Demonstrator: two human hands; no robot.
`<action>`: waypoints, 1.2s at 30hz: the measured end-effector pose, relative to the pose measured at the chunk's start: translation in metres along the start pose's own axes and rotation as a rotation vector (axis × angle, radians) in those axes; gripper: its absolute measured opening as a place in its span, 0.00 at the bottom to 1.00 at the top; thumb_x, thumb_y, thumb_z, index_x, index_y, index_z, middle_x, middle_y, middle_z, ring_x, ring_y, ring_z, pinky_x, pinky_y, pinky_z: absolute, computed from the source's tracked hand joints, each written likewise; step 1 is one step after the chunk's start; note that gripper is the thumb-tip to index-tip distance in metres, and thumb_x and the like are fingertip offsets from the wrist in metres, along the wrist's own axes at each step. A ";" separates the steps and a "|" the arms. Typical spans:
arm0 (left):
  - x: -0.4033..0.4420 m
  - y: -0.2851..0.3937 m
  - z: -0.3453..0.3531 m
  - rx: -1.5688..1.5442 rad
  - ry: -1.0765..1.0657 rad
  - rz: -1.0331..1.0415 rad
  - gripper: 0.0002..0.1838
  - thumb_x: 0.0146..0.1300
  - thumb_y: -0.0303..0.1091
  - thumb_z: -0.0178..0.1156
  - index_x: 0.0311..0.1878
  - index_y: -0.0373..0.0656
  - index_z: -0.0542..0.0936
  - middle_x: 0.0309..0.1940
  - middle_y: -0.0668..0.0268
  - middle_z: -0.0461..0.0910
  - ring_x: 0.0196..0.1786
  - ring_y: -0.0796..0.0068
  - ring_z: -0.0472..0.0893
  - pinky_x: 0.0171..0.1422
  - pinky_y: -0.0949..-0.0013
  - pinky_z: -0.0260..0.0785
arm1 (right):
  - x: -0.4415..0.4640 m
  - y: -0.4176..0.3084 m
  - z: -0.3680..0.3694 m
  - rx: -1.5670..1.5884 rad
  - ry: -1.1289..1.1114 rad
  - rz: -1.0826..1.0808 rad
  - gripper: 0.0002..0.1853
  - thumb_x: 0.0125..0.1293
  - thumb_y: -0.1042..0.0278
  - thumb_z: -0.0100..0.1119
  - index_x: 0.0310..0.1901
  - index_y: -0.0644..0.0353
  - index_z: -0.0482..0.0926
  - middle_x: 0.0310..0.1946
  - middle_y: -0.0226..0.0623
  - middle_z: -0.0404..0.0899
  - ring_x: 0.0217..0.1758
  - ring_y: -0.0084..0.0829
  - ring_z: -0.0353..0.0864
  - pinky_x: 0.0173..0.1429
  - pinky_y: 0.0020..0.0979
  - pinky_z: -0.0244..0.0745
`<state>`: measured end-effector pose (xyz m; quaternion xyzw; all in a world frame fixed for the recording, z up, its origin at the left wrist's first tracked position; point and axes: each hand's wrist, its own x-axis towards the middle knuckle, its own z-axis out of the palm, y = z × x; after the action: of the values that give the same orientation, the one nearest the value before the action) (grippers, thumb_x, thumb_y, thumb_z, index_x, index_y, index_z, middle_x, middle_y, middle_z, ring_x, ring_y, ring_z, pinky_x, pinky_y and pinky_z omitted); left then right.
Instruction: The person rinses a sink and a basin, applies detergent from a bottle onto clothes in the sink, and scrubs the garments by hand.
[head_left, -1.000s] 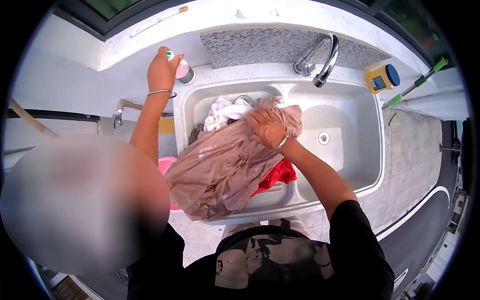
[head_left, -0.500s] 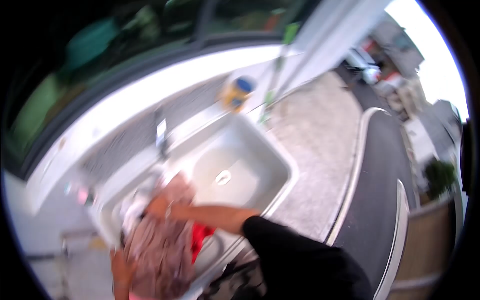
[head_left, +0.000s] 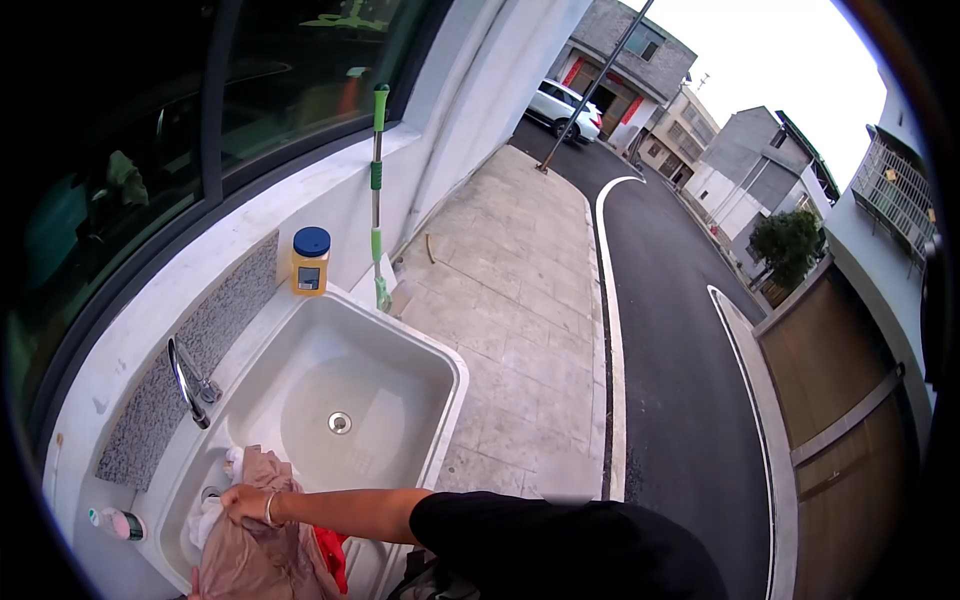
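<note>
A dusty-pink garment hangs in folds over the near end of a pale sink. My right hand has its fingers closed on the garment's upper part; a bracelet circles the wrist. Only a sliver of my left hand shows at the bottom edge, against the garment's left side, its grip hidden. White cloth lies in the small side basin beneath my right hand. Red cloth shows beside the garment, over the ribbed part of the sink.
A curved tap rises at the sink's left rim. A yellow tub with a blue lid stands at the far corner, near a green-handled mop. A pink-and-white bottle lies at left. Pavement borders the sink's right side.
The view has swung, so the sink now appears lower and further left. My right hand still grips the garment; my left hand has mostly left the frame.
</note>
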<state>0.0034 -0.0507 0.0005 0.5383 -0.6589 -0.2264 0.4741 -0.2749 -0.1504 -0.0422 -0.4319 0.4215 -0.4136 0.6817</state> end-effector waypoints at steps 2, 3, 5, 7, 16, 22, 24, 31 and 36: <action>0.015 0.006 0.040 -0.454 0.056 -0.432 0.13 0.64 0.36 0.51 0.45 0.37 0.75 0.40 0.55 0.74 0.44 0.58 0.74 0.48 0.59 0.66 | 0.020 0.038 0.001 0.302 0.246 -0.131 0.03 0.56 0.72 0.56 0.26 0.57 0.73 0.20 0.26 0.70 0.26 0.20 0.71 0.31 0.25 0.66; 0.020 0.010 0.066 -0.759 0.149 -0.642 0.14 0.65 0.36 0.50 0.47 0.37 0.75 0.42 0.56 0.75 0.46 0.60 0.74 0.51 0.60 0.66 | 0.035 0.069 -0.010 -0.293 0.194 -0.378 0.04 0.65 0.68 0.50 0.36 0.57 0.74 0.29 0.28 0.72 0.34 0.20 0.72 0.40 0.25 0.68; 0.022 0.007 0.101 -1.085 0.268 -0.850 0.16 0.67 0.36 0.47 0.51 0.36 0.75 0.47 0.57 0.76 0.51 0.65 0.74 0.57 0.64 0.66 | 0.010 0.043 0.017 -0.078 0.097 -0.191 0.11 0.69 0.65 0.47 0.42 0.61 0.76 0.35 0.32 0.75 0.41 0.23 0.74 0.50 0.24 0.70; 0.018 -0.033 0.136 -1.167 0.210 -0.880 0.16 0.68 0.37 0.48 0.50 0.37 0.76 0.48 0.59 0.77 0.53 0.68 0.74 0.58 0.65 0.68 | -0.037 -0.036 0.040 -0.383 -0.001 -0.217 0.15 0.64 0.56 0.56 0.44 0.60 0.78 0.42 0.41 0.78 0.48 0.30 0.76 0.53 0.29 0.71; 0.018 -0.063 0.164 -0.585 0.263 -0.936 0.10 0.66 0.34 0.51 0.45 0.41 0.77 0.34 0.64 0.77 0.31 0.75 0.74 0.36 0.72 0.69 | -0.005 -0.019 0.070 -1.183 0.172 -0.397 0.10 0.58 0.64 0.55 0.30 0.63 0.75 0.25 0.45 0.78 0.24 0.40 0.80 0.24 0.37 0.74; 0.011 -0.008 0.121 -0.939 0.171 -1.069 0.08 0.64 0.28 0.54 0.45 0.39 0.76 0.34 0.63 0.79 0.31 0.75 0.77 0.34 0.74 0.70 | -0.057 -0.001 0.100 -1.583 0.031 -0.641 0.07 0.56 0.70 0.53 0.33 0.65 0.72 0.23 0.46 0.78 0.17 0.35 0.79 0.21 0.34 0.74; 0.004 0.002 0.136 -0.847 0.305 -1.062 0.10 0.63 0.28 0.56 0.47 0.38 0.75 0.36 0.62 0.79 0.33 0.74 0.78 0.36 0.73 0.72 | -0.012 0.003 0.079 -1.245 0.080 -0.494 0.09 0.60 0.68 0.51 0.35 0.66 0.69 0.21 0.47 0.78 0.17 0.39 0.78 0.21 0.37 0.73; -0.030 -0.056 0.129 -0.932 0.240 -0.767 0.13 0.62 0.27 0.55 0.49 0.34 0.74 0.40 0.59 0.80 0.37 0.67 0.80 0.41 0.64 0.74 | -0.049 0.008 0.112 -1.343 0.338 -0.743 0.10 0.66 0.65 0.48 0.37 0.64 0.66 0.19 0.48 0.77 0.21 0.46 0.80 0.23 0.44 0.73; -0.034 -0.088 0.121 -1.065 0.097 -0.928 0.14 0.62 0.32 0.53 0.49 0.36 0.74 0.41 0.58 0.80 0.38 0.63 0.80 0.41 0.59 0.74 | -0.024 -0.015 0.080 -1.036 0.017 -0.481 0.09 0.63 0.67 0.48 0.37 0.64 0.65 0.16 0.47 0.75 0.19 0.45 0.79 0.20 0.44 0.71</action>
<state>-0.0589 -0.0725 -0.1377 0.4681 -0.1395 -0.6721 0.5565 -0.2107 -0.1133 -0.0015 -0.7901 0.4648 -0.2999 0.2641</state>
